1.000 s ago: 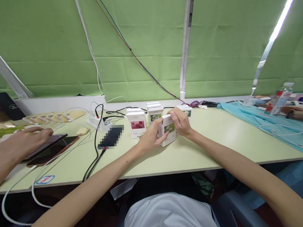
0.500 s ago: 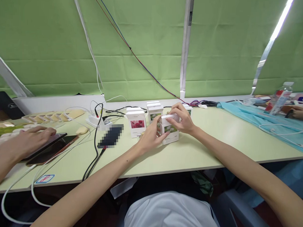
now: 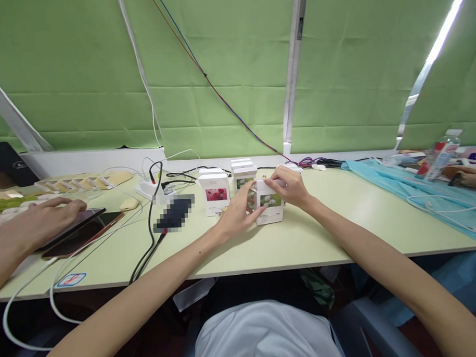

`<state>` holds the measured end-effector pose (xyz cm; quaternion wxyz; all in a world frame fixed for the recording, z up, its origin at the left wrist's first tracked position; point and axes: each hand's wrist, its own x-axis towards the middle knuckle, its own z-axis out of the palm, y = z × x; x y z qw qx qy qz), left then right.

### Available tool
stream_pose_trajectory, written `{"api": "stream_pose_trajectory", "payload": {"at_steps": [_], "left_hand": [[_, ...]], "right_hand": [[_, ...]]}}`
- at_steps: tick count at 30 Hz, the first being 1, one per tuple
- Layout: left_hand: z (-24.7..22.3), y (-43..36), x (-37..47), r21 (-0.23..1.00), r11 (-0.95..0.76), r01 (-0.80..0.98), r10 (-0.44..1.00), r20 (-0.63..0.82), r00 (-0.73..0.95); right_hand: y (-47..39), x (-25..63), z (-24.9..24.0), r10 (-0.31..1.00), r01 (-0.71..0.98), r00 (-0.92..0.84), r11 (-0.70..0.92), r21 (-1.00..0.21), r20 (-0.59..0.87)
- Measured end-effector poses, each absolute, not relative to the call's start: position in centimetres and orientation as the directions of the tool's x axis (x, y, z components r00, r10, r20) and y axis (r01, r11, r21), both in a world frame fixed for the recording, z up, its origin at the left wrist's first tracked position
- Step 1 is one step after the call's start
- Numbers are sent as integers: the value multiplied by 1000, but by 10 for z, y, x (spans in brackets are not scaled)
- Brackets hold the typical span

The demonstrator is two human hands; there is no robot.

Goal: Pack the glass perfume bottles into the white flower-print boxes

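A small white carton with a picture of white flowers [image 3: 271, 214] stands on the table between my hands. My left hand [image 3: 238, 207] grips it from the left side, with the thumb across its front. Over its top right corner curls my right hand [image 3: 290, 187], thumb along the upper edge and the other fingers bent behind. To the left stands a white carton with red flowers [image 3: 216, 200]. Another white carton with a green picture [image 3: 243, 174] is behind, partly covered by my left hand.
Cables run around a white power strip [image 3: 148, 189] and a dark pixelated device [image 3: 174, 214]. At left a co-worker's hand [image 3: 40, 222] rests over a tablet-like device beside a phone [image 3: 82, 236]. Blue plastic sheeting [image 3: 398, 188] and a bottle [image 3: 440, 156] lie on the right.
The carton in my hands has shifted slightly to the right and its front shows more. My right hand's thumb has moved up to the top edge and its fingers have curled in.
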<state>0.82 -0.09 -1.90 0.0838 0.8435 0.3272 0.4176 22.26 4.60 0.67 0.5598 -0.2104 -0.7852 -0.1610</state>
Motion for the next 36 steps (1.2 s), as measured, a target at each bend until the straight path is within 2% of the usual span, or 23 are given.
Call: {"api": "stream_pose_trajectory", "payload": {"at_steps": [6,11,18,25,30,36], "left_hand": [[-19,1,8,421,-803,422,581,711,397],[-19,1,7,360,-798,484,555,751,358],[-21,5,5,347,-719,602,625,702,341],[-24,8,4,364,-669,648,694,618,370],[-24,7,3,358,-663,657,705,595,387],[-25,6,2,350,-660,665,708,587,393]], "right_hand": [[52,233,8,145,600,-269,799,48,952],[59,243,6,139,645,-244,763,53,960],[60,244,5,124,653,-226,755,56,966],[54,241,7,116,636,-189,771,32,975],[50,245,12,75,601,-84,799,-10,994],[49,249,17,88,606,16,791,-80,996]]}}
